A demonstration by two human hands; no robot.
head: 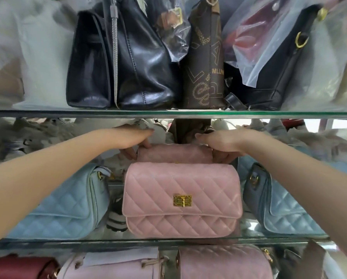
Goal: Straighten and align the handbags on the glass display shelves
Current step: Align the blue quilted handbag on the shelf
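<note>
A pink quilted handbag (181, 198) with a gold clasp stands upright at the front of the middle glass shelf (168, 239). Right behind it stands a second pink quilted bag (174, 153). My left hand (134, 140) grips that rear bag's left end, fingers curled down over its side. My right hand (219, 143) grips its right end the same way. Both forearms reach in under the upper glass shelf (88, 113). The rear bag's lower part is hidden by the front bag.
Light blue quilted bags stand left (64, 206) and right (285, 206) of the pink one. The upper shelf carries black leather bags (124, 63), a brown printed bag (205, 63) and plastic-wrapped bags. Below sit a red bag (17, 267) and pink bags (225, 262).
</note>
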